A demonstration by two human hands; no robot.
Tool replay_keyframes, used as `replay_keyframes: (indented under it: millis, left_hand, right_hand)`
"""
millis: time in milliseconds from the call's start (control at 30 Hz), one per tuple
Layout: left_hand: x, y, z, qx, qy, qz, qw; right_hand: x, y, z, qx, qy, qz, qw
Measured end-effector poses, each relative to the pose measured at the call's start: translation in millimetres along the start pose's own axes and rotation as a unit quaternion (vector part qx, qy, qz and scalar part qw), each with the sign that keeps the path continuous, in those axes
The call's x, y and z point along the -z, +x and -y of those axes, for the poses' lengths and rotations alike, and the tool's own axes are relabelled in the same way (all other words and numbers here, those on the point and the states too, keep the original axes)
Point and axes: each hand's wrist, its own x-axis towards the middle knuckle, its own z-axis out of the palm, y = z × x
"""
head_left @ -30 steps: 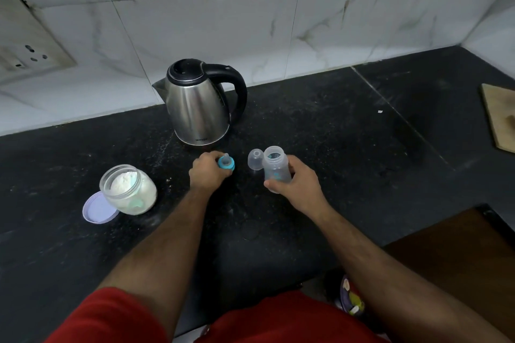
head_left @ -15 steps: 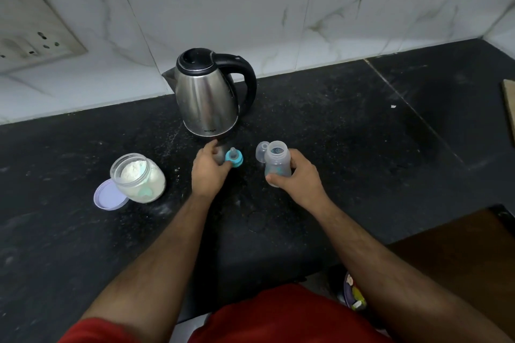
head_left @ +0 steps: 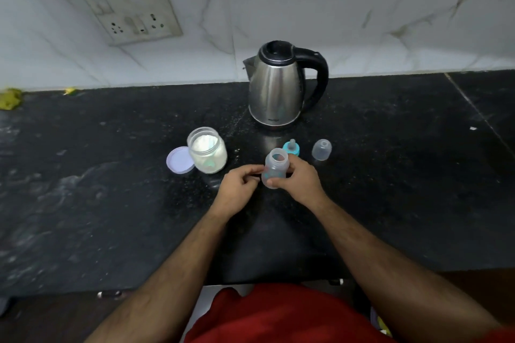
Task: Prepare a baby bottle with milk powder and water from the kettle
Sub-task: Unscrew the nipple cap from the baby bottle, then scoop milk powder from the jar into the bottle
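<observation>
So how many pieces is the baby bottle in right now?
3. The open bottle is held in the right hand. The blue teat ring stands behind it on the counter. The clear cap sits right of the ring. Nothing seems hidden.

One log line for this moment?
right hand grips open bottle | left hand beside it | teat on counter | powder jar open

Black speckled stone table; white marble-look wall tiles behind; grimy switchboard at 11 o'clock.
</observation>
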Motion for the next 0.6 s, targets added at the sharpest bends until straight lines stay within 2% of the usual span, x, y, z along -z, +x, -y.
replay_keyframes:
  millis: [167,433,500,600]
  left_hand:
    - [28.3,-11.4,10.8,0.034,0.024,-0.009,0.999]
    - [42.1,-18.4,20.7,0.068,0.047,-0.003,0.997]
    - [44.2,-20.0,23.6,0.067,0.039,-0.028,0.997]
    - [53.3,-21.9,33.8,0.072,0.019,-0.105,0.992]
  right_hand:
    - [-31.6,12.2,18.1,0.015,-0.021,0.042,0.999]
    - [-55.5,18.9,24.0,0.004,-0.068,0.045,0.997]
    - [-55.6,18.7,24.0,0.004,-0.084,0.054,0.995]
    - [-49.0,18.4,24.5,0.016,-0.131,0.066,0.989]
